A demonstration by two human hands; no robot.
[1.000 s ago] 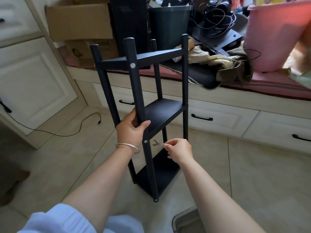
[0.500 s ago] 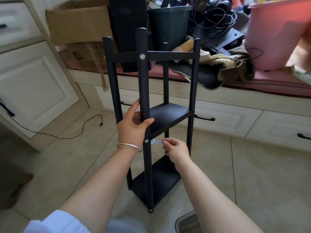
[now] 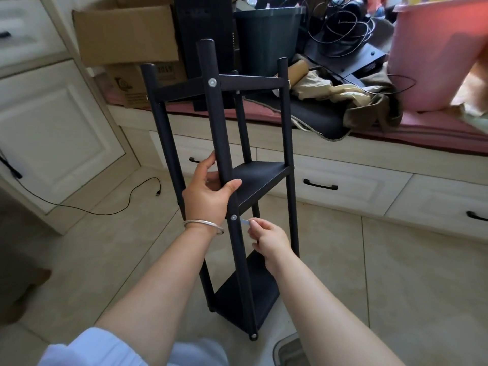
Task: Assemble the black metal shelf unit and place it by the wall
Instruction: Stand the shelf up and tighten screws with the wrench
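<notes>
Shelf unit: the black metal shelf unit [image 3: 260, 178] stands upright on the tiled floor [image 3: 396, 273] at centre frame, three tiers fitted between four posts, just in front of the drawers.
Left hand: the left hand [image 3: 208, 191] is wrapped round the near post just above the middle tier, thumb across the front, steadying the frame; a bangle [image 3: 203, 224] sits on the wrist.
Right hand: the right hand [image 3: 269, 239] pinches a small flat wrench [image 3: 244, 221] by its tail, the head reaching toward the bolt [image 3: 233, 217] on the near post below the middle tier.
Step in hand: likely tightening that bolt.
How to do it well: seat the wrench fully on the bolt before turning, use short swings, and let the gripping hand resist the twist so the post does not rotate or the unit walk across the floor.
Risk: a thin wrench held at its tip may slip off.
Remaining: judging by this, other bolts may want checking, then the unit goes by the wall.
Surroundings: cardboard box [image 3: 126, 35] upper left, pink tub [image 3: 433, 54] upper right.
</notes>
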